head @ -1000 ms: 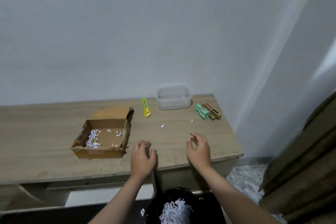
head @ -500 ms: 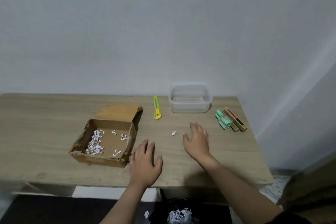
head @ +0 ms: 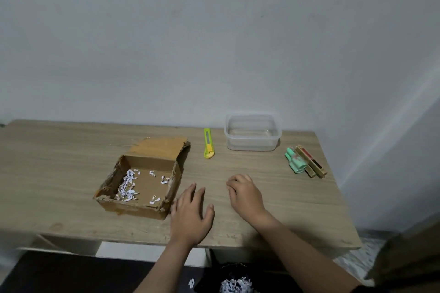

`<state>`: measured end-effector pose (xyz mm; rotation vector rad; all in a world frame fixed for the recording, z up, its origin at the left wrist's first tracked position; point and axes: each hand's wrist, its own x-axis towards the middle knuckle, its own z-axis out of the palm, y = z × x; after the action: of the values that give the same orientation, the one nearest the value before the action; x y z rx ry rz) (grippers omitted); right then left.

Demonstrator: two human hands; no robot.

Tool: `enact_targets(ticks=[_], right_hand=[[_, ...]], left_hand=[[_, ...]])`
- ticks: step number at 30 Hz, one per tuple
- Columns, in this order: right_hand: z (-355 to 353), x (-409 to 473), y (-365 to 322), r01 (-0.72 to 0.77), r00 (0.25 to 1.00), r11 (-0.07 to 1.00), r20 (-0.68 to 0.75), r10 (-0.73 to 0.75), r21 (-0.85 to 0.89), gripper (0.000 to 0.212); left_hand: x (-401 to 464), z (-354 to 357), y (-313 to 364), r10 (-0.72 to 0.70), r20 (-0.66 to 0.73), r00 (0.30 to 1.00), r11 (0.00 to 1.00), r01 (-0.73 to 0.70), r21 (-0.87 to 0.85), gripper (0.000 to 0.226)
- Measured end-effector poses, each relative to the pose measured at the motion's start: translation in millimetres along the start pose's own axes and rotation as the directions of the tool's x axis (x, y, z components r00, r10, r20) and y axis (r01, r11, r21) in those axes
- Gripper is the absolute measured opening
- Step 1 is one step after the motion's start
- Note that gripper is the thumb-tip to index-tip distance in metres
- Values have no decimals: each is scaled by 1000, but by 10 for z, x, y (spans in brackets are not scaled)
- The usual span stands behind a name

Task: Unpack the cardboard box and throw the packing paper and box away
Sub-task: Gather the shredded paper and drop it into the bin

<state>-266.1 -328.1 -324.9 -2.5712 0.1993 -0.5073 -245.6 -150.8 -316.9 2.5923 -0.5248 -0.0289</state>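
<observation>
Clearing of packing paper, by the look of it, and close to done. Found the cardboard box [head: 147, 189] open on the table [head: 59, 173], left of centre, with its flap folded back and only a few white paper shreds [head: 127, 185] loose on its floor. Had the left grip [head: 190, 216] flat and spread on the wood, just beside the box's near right corner, holding nothing. Had the right grip [head: 245, 195] further right, fingers curled down onto the table; could not tell whether pinched on a scrap underneath. Judged the next move to call for gathering the last shreds, or lifting and tipping the whole box over the black bag [head: 214, 278] below the table edge, already holding shredded paper; light bits, likely to scatter. Elsewhere on the pale wood-grain top: yellow-green cutter [head: 208, 144] just behind the box, clear plastic tub [head: 252, 147] near the wall [head: 214, 31], green and wooden pieces [head: 296, 162] toward the right end. Backed by plain pale wall; dark floor beneath.
</observation>
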Motion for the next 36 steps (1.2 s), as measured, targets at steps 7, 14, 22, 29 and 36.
enact_targets(ticks=[7,14,22,29,36], right_hand=[[-128,-135,110,-61,995,989,-72,71,132,16],[-334,-271,181,-371,888,804,-75,453,465,18],[-514,-375,221,-389,871,798,-99,482,460,13],[-494,47,112,-228,973,954,93,213,194,28],[-437,90,150,-282,956,945,128,263,164,18]], left_hand=[[-1,-16,-2,1,2,1000,1000,-1,-21,70],[1,-34,8,-3,15,1000,999,3,-33,64],[4,-34,13,1,-1,1000,999,-1,-46,73],[1,-32,6,1,14,1000,999,0,-50,63],[7,-32,-3,-2,10,1000,999,2,-47,60]])
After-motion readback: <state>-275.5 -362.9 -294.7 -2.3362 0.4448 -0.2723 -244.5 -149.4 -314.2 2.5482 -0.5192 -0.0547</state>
